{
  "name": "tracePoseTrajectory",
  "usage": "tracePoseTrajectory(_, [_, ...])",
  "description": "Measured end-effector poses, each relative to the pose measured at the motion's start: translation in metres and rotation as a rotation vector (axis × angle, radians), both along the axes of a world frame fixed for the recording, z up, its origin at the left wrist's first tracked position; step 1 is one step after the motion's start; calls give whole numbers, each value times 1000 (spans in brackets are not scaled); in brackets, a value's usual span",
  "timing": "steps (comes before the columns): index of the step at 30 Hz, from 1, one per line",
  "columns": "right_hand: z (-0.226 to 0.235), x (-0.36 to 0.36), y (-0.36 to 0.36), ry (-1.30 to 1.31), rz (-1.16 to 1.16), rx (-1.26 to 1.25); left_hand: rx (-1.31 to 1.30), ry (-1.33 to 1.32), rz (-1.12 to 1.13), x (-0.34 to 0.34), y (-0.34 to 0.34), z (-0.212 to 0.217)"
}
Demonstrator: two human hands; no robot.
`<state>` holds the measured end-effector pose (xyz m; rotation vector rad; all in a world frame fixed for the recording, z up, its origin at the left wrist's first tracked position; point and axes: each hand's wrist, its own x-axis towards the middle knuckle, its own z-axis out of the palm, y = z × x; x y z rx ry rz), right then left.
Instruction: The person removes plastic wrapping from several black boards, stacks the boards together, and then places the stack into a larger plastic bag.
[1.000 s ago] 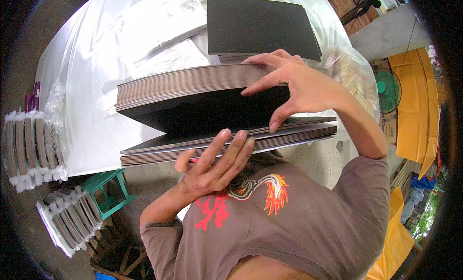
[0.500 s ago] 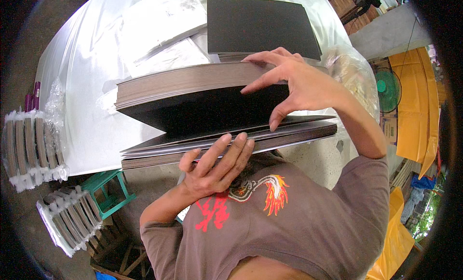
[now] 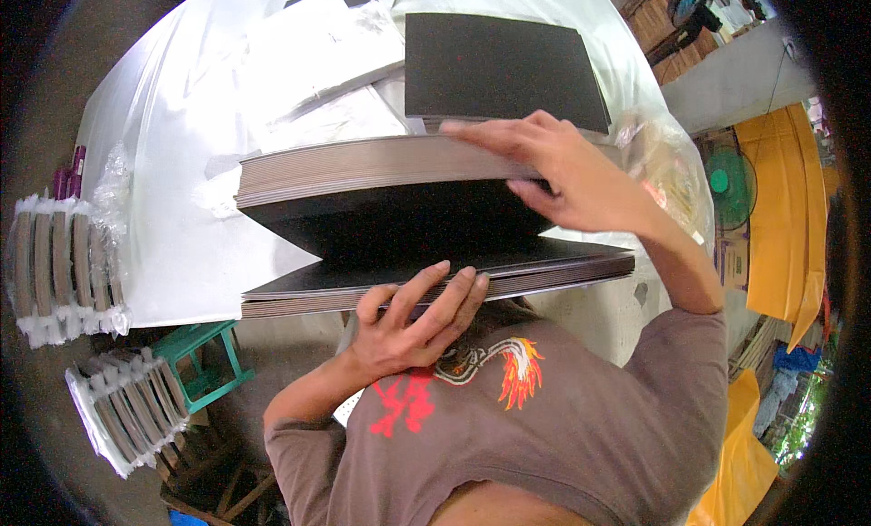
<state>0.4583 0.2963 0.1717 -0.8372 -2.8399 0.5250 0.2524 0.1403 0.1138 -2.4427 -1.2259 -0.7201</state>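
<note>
Left grip [image 3: 404,331] grasps a thick, black-faced book [image 3: 390,219], grey-edged and gaping; right grip [image 3: 576,177] is too blurred to judge.

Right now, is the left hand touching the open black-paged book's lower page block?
Touching. The head view shows the left hand with its fingers bent over the near edge of the lower page block.

black pages [image 3: 390,222], flame-printed brown shirt [image 3: 581,417]
</note>
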Motion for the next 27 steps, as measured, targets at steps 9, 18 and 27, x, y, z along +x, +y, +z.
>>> tracePoseTrajectory(9, [-11, -2, -15, -328, -150, 81, -474, -144, 198, -77, 25, 80])
tracePoseTrajectory(18, [26, 32, -10, -338, -136, -60, -675, -444, 261, -168, 59, -47])
tracePoseTrajectory(27, [-97, 76, -34, 1011, -597, -755, -552, -1422, 4, -141, 69, -90])
